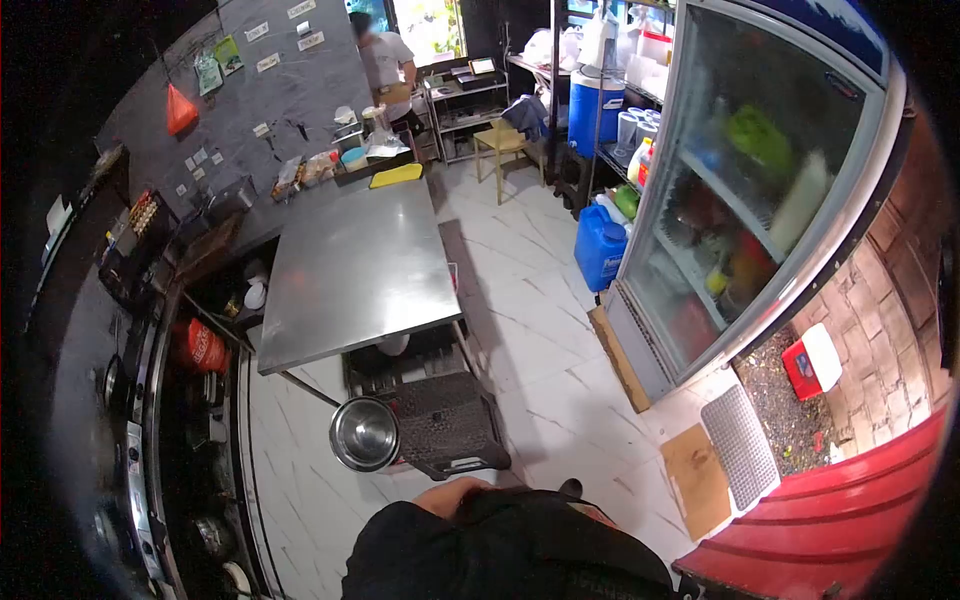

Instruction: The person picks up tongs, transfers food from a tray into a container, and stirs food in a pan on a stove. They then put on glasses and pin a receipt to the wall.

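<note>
Both hands were hidden, their state impossible to tell. By the near end of the table (360, 265), a careless step risked knocking the metal bowl (364, 436) beside the crate (450, 422).

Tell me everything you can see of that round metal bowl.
The bowl is round, shiny and silvery, apparently steel, with a smooth rim. It faces open side up, and only reflections show inside. It appears at the edge of a dark crate, near the steel table; what supports it is hidden. Nobody is touching it.
</note>
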`<action>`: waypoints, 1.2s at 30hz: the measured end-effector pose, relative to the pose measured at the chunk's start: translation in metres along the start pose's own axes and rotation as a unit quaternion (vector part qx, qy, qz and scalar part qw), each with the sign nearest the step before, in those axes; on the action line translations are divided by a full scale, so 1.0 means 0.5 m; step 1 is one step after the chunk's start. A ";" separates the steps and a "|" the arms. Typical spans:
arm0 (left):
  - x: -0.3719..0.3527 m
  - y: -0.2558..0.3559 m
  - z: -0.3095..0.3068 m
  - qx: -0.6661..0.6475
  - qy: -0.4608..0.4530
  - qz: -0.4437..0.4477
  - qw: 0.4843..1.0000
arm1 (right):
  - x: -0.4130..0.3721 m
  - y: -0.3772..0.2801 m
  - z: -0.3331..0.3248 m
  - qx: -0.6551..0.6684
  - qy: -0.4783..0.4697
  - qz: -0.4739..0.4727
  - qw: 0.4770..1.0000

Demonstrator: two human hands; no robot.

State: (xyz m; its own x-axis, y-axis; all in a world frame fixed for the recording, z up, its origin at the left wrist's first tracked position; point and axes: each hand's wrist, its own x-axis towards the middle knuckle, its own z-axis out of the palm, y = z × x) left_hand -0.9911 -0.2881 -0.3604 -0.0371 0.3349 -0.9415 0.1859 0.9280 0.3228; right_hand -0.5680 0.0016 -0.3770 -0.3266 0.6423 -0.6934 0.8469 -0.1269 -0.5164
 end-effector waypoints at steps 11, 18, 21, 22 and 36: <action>-0.043 0.142 -0.052 -0.246 0.023 -0.047 0.968 | 0.205 -0.115 -0.207 -0.071 -0.072 -0.016 0.995; -0.009 0.186 -0.172 -0.458 -0.039 -0.058 0.886 | 0.382 -0.272 -0.262 -0.136 -0.112 -0.029 0.984; 0.017 0.216 -0.266 -0.512 -0.064 -0.052 0.855 | 0.458 -0.381 -0.265 -0.156 -0.123 -0.042 0.979; 0.026 0.230 -0.305 -0.522 -0.070 -0.049 0.849 | 0.483 -0.419 -0.265 -0.161 -0.124 -0.049 0.978; -0.037 0.532 -0.893 0.041 0.643 0.079 0.761 | 0.850 -0.829 -0.228 -0.255 -0.239 -0.189 0.918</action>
State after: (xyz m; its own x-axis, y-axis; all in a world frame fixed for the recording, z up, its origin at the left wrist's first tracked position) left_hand -1.3792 0.0254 -0.2140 -0.9276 0.3737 -0.0016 0.3473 0.8637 0.3652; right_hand -1.0098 0.4134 -0.4002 -0.6810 0.1475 -0.7173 0.6816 0.4857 -0.5473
